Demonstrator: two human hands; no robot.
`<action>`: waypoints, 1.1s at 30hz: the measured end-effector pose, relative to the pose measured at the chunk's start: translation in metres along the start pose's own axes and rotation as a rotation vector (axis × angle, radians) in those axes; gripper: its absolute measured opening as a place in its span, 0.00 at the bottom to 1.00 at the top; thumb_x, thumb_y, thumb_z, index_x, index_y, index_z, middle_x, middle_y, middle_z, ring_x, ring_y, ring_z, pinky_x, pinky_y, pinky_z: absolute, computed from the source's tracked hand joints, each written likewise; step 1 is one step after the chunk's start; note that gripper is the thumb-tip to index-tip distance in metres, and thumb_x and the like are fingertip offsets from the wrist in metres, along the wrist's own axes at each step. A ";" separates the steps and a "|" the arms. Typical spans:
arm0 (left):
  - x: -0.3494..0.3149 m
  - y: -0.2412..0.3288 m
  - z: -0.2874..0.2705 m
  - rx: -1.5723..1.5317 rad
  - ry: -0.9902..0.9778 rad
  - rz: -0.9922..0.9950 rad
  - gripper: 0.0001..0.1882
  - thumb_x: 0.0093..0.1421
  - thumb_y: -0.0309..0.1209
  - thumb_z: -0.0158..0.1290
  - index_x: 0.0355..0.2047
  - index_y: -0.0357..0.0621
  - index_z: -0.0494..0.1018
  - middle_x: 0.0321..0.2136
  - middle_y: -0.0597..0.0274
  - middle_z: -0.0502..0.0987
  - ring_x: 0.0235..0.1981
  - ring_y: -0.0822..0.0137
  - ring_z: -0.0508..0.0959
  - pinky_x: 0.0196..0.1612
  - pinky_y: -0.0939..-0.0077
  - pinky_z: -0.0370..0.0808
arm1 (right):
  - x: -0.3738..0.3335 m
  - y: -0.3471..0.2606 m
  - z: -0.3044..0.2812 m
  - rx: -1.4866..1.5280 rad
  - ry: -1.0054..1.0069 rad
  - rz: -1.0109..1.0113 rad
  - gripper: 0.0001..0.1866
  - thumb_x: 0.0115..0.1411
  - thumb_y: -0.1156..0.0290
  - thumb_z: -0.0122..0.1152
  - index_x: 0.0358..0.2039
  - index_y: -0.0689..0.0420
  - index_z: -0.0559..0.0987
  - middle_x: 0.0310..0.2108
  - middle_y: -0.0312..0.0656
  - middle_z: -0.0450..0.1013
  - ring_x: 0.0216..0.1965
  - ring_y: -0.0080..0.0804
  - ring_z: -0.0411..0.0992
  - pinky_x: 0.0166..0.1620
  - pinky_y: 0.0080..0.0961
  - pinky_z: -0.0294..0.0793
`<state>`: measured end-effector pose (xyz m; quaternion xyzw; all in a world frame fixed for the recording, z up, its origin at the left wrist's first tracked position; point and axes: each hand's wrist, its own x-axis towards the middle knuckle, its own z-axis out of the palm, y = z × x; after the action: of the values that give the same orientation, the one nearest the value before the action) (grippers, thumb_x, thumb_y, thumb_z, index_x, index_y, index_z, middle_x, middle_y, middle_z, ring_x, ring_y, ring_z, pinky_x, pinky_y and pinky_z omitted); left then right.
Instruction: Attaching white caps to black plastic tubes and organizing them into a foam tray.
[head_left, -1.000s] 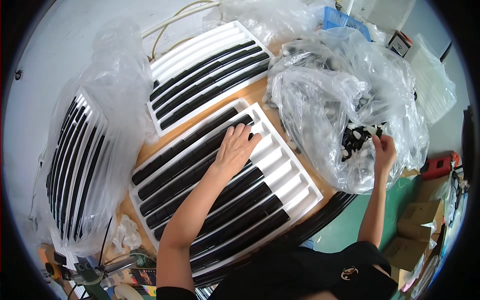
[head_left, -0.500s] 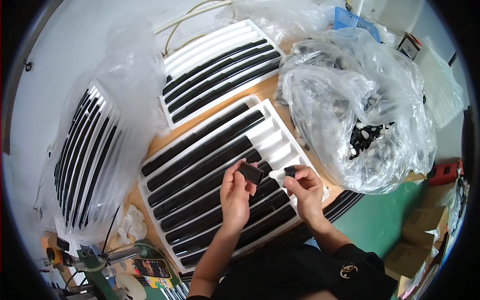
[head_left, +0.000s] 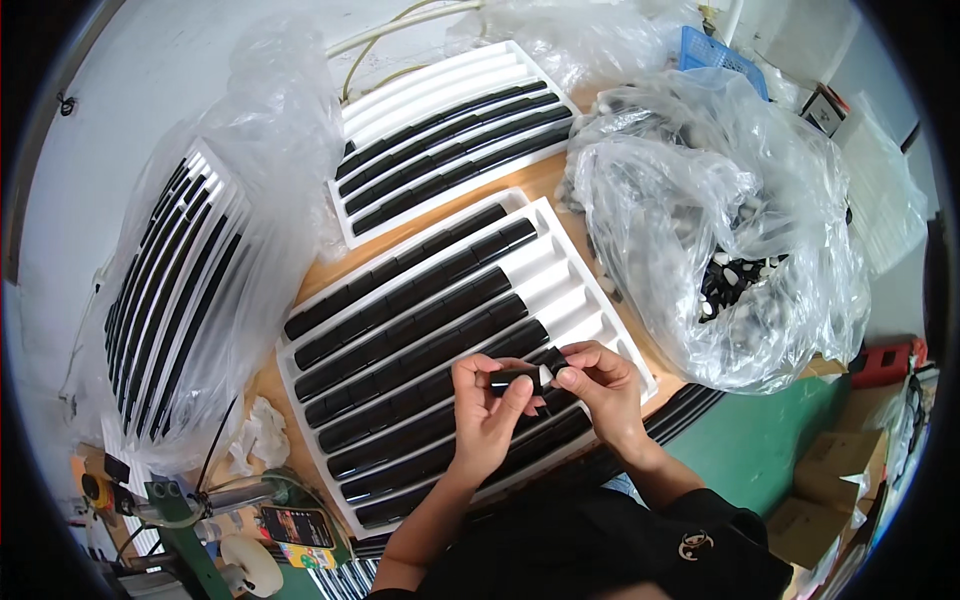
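Note:
My left hand (head_left: 484, 428) is closed around a short black tube (head_left: 512, 381), held sideways with one end toward the right. My right hand (head_left: 608, 394) pinches a small black-and-white plug (head_left: 555, 361) against that end. The plug's white part lies at the tube's mouth, and how deep it sits is hidden by the fingers. Both hands hover over a white tray (head_left: 598, 312) with long grooves. Rows of black tubes (head_left: 400, 372) fill most of its grooves, while bare white grooves show at its right side.
Behind stands another white tray (head_left: 440, 85), partly filled with black tubes. On the right, a large clear plastic bag (head_left: 650, 190) holds small black and white pieces (head_left: 735, 280). Plastic-wrapped trays (head_left: 235, 330) stand on the left. A phone (head_left: 298, 527) and a metal stand are at the lower left.
The hands have come together and slightly down. The plug, earlier apart from the tube, now meets its end, and the tube has turned more level.

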<state>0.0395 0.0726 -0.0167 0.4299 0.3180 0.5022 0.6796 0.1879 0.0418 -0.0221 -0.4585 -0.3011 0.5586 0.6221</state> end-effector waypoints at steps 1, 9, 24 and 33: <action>-0.003 -0.002 0.003 -0.010 -0.010 0.010 0.16 0.59 0.25 0.50 0.42 0.44 0.55 0.37 0.52 0.70 0.27 0.68 0.75 0.28 0.80 0.74 | -0.002 0.002 0.001 0.019 0.002 -0.044 0.05 0.53 0.81 0.60 0.32 0.61 0.76 0.39 0.38 0.70 0.37 0.21 0.69 0.43 0.19 0.70; -0.023 -0.005 0.000 0.048 0.109 -0.001 0.11 0.62 0.28 0.46 0.43 0.38 0.62 0.32 0.56 0.71 0.27 0.71 0.73 0.30 0.79 0.71 | -0.018 0.001 0.011 -0.155 -0.090 -0.107 0.04 0.53 0.80 0.59 0.31 0.63 0.77 0.41 0.43 0.69 0.39 0.26 0.70 0.43 0.23 0.72; -0.052 -0.006 -0.007 0.243 0.053 0.068 0.13 0.59 0.22 0.48 0.43 0.38 0.60 0.39 0.54 0.69 0.29 0.74 0.72 0.32 0.82 0.72 | -0.047 0.018 0.011 -0.036 -0.103 -0.053 0.03 0.55 0.81 0.57 0.31 0.64 0.75 0.42 0.43 0.67 0.39 0.31 0.72 0.40 0.25 0.76; -0.073 0.025 -0.033 0.509 -0.164 0.039 0.11 0.52 0.20 0.53 0.34 0.39 0.65 0.36 0.53 0.71 0.35 0.68 0.73 0.38 0.75 0.71 | -0.062 -0.006 0.011 -0.433 -0.408 0.135 0.14 0.50 0.80 0.63 0.39 0.60 0.76 0.37 0.38 0.72 0.40 0.22 0.72 0.41 0.17 0.73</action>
<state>-0.0209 0.0147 -0.0086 0.6322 0.3698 0.3825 0.5633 0.1684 -0.0151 -0.0035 -0.4779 -0.5008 0.6021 0.3979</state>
